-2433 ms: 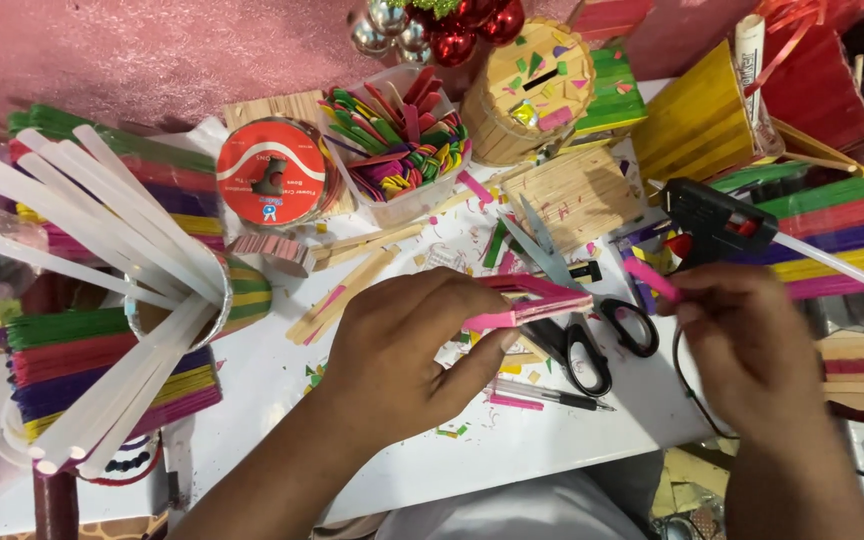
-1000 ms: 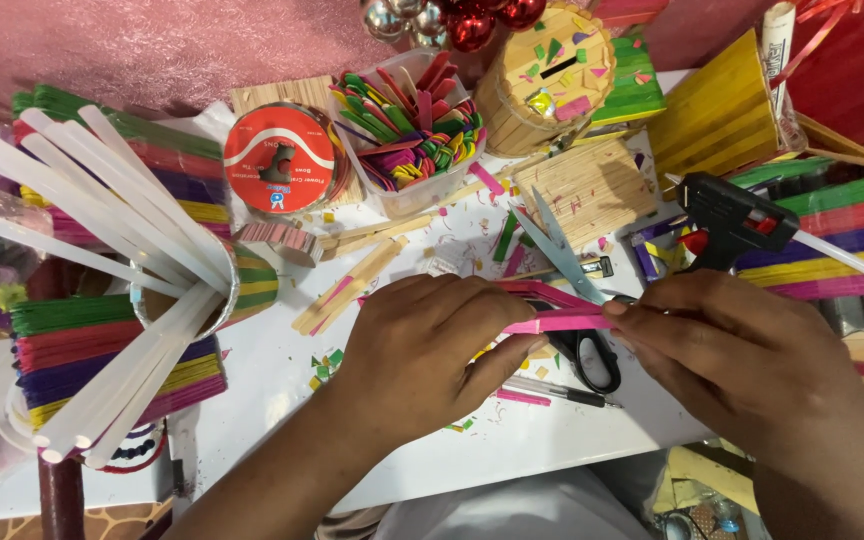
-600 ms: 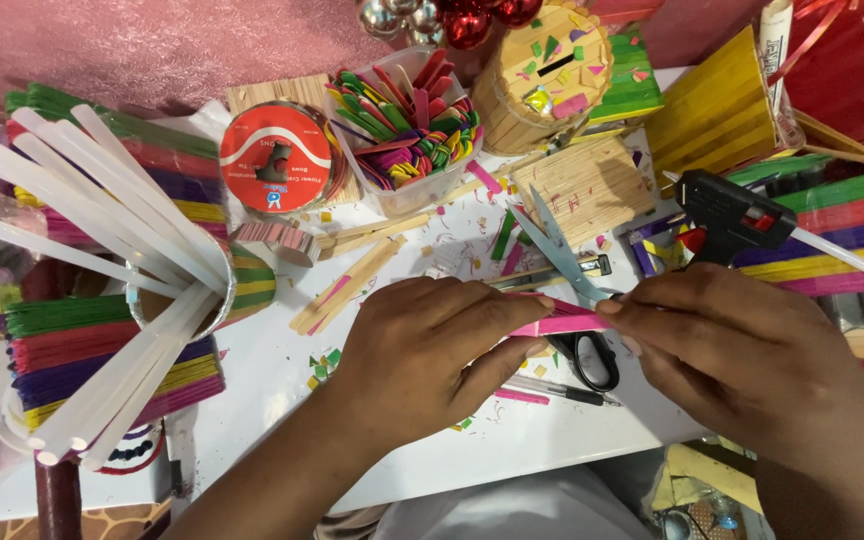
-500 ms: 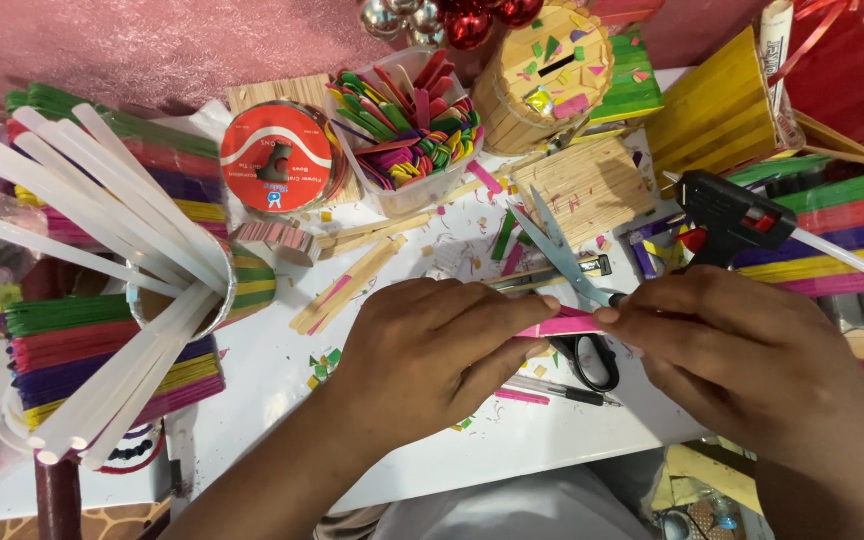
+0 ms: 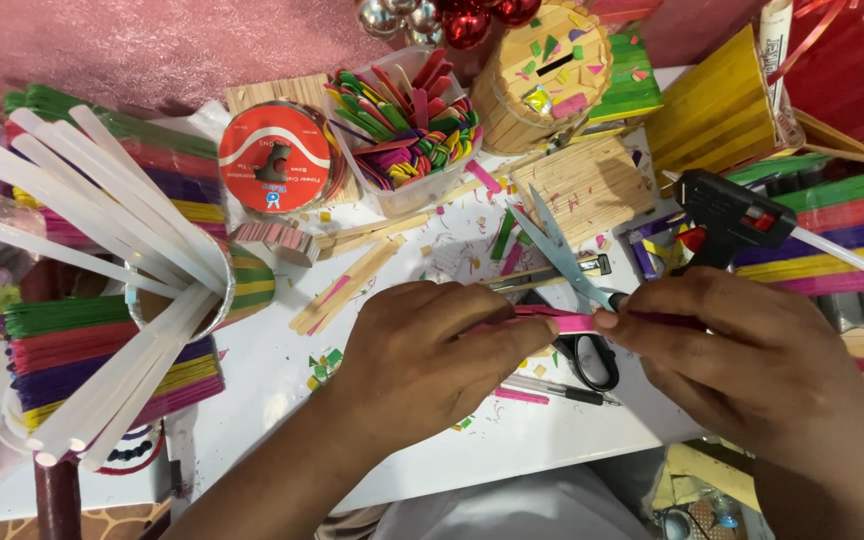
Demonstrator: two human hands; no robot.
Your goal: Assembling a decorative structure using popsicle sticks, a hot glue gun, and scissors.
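Both hands grip a pink craft stick (image 5: 570, 322) held level over the white table (image 5: 252, 400). My left hand (image 5: 427, 365) pinches its left part with fingers curled over it. My right hand (image 5: 742, 360) closes on its right end, thumb tip pressing the stick. Black-handled scissors (image 5: 577, 290) lie open on the table just behind and under the stick. A black glue gun (image 5: 722, 215) with a clear glue stick rests behind my right hand.
A cup of long white glue sticks (image 5: 102, 290) stands at left among stacks of coloured sticks (image 5: 102, 360). A red tape roll (image 5: 274, 170), a clear tub of coloured stick pieces (image 5: 407, 125), wooden stick boxes (image 5: 542, 70) and a yellow stick panel (image 5: 712, 110) crowd the back.
My right hand has moved in from the right onto the pink stick's end. Both hands now press close together around it; my left hand has barely shifted.
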